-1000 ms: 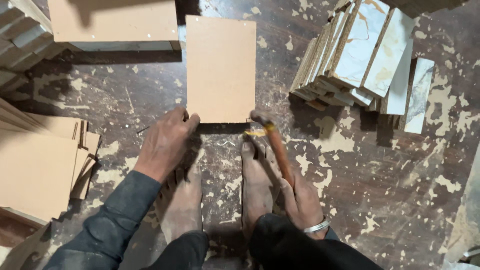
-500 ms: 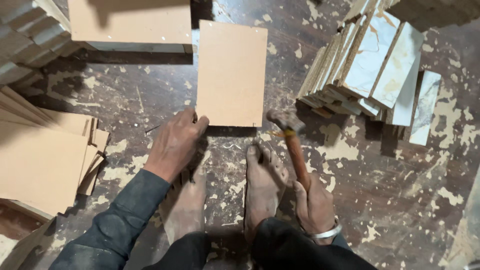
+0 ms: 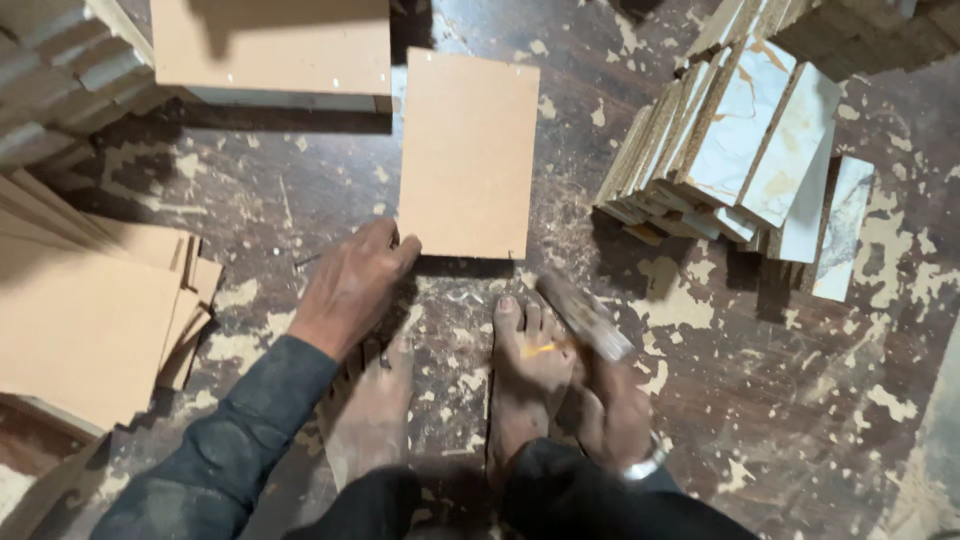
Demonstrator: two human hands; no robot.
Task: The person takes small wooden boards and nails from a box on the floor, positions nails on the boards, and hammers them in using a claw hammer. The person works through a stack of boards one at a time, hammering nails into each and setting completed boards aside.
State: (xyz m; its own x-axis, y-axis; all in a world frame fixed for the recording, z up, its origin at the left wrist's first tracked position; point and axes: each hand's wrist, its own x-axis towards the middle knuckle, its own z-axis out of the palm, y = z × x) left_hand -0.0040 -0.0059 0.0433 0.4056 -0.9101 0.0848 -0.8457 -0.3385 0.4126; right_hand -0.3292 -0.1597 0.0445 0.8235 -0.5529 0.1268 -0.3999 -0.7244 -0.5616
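Head camera looks straight down, close above floor

stack of marble-patterned white boards leaning at right, pile of plain tan fibreboard sheets at left, paint-flecked dark wooden floor

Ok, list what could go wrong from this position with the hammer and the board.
1. The right hand swings a blurred hammer right beside the bare right foot; a glancing blow may hit the toes.
2. The left hand steadies the brown board at its near corner, so a stray strike there could catch the fingers.
3. The board lies flat on the flaking, dusty floor and may slide when struck.
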